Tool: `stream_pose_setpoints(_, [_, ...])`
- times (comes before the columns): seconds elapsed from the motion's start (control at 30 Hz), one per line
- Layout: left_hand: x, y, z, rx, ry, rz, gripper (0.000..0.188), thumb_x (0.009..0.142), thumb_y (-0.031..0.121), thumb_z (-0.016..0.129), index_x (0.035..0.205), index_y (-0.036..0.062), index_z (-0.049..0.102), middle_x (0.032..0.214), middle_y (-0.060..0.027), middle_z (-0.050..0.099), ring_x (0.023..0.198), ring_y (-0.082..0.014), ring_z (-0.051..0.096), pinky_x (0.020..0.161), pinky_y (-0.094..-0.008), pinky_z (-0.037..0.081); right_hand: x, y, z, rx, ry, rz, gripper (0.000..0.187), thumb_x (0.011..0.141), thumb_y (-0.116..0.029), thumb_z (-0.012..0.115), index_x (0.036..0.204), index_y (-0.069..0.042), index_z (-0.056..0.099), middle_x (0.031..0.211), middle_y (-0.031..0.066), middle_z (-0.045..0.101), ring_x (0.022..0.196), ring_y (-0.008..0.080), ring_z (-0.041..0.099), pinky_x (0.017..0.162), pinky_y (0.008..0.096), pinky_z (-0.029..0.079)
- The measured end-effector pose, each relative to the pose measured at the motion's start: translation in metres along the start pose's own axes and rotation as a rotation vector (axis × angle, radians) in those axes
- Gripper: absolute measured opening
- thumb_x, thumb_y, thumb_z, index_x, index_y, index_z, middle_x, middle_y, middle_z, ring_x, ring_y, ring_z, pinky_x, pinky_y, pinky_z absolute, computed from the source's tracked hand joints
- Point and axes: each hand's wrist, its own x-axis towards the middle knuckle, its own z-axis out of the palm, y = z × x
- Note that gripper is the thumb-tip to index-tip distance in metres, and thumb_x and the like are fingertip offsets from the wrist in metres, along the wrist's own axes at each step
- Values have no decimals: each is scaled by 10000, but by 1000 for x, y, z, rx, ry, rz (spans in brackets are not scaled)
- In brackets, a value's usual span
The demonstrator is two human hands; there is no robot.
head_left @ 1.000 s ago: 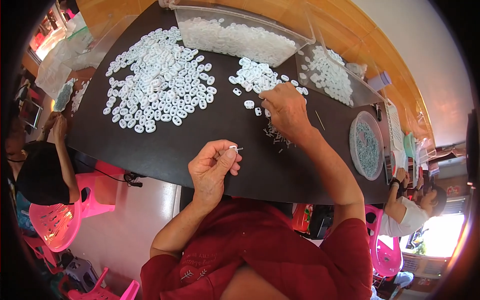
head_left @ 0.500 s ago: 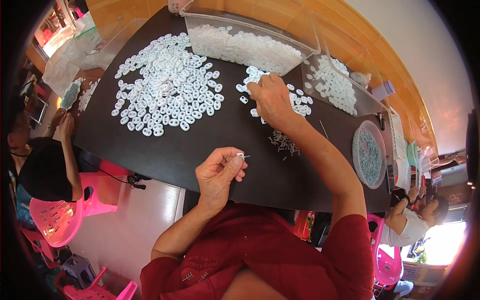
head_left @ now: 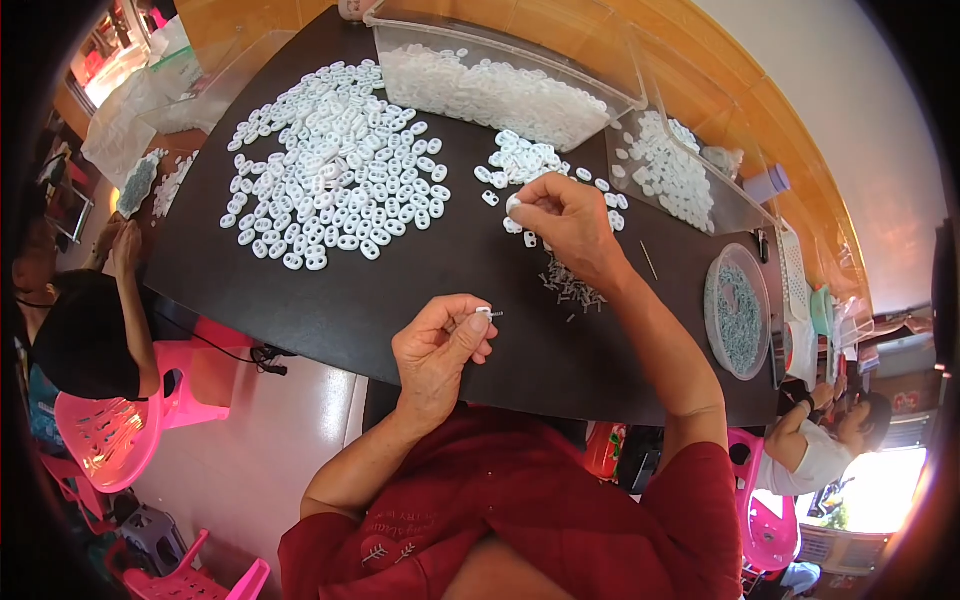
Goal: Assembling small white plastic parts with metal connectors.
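One per hand, pinching small white parts over a dark table [head_left: 330,310]; with the left hand [head_left: 432,350], gripping a white piece [head_left: 483,312] between thumb and index, other fingers curling in behind; pointing its small screw [head_left: 497,315] out to the right, free of the fingertips, probably for leaving that end exposed and facing the other hand; holding it by the table's near edge, in front of the body, likely for steadiness and a clear look; with the right hand [head_left: 572,222], reaching farther out and closing thumb and forefinger on another white part [head_left: 514,203], mostly covered by the fingertips; not making out its holes, nor telling whether touching the table.

Seeing a smaller heap of white parts [head_left: 525,157] just beyond the right hand and a pile of loose screws [head_left: 570,287] just below the right wrist, probably for short reaches; seeing a large heap of two-holed ovals [head_left: 330,175] spreading off to the left, well apart, probably for avoiding mixing; seeing a clear bin [head_left: 640,103] of white parts at the back and a round tub [head_left: 709,312] of greyish bits at right, probably for holding bulk stock out of the way; noting a thin rod [head_left: 649,260] lying between screws and tub, touching neither hand.
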Motion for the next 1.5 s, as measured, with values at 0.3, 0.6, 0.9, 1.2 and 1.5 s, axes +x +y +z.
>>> stream_pose_setpoints(0.3, [2,2,1,71,5,27,167,892,104,600,990,-31,600,776,-74,630,619,-81,561,554,-199,461,-48,-12,-12,441,-178,126,238,829,-58,656,1063,-19,637,816,1,629,736,45,547,651,189,430])
stream_pose_setpoints(0.6, [-5,15,17,24,47,-35,150,903,111,581,964,-26,586,807,-106,643,633,-106,581,557,-209,467,-89,-22,4,598,-125,159,183,838,-18,627,1021,-6,633,826,-1,632,763,41,560,690,190,452])
stream_pose_setpoints(0.9, [-7,15,21,-5,56,-43,151,906,101,569,953,-42,576,840,-137,654,664,-139,615,561,-229,487,-107,-30,26,696,49,134,134,858,-8,602,991,-3,622,841,15,638,782,52,583,713,203,472])
stream_pose_setpoints(1.2, [-9,13,21,-53,47,-75,158,904,94,568,961,-52,577,829,-146,652,661,-160,628,542,-241,497,-113,-32,31,731,84,140,225,865,10,594,1089,8,610,884,43,646,831,83,606,762,225,486])
stream_pose_setpoints(1.5, [-11,11,21,-51,42,-73,145,909,81,555,961,-53,573,822,-142,648,660,-161,628,534,-238,495,-118,-32,31,720,93,136,222,864,8,596,1086,13,609,895,41,642,832,79,600,765,226,484])
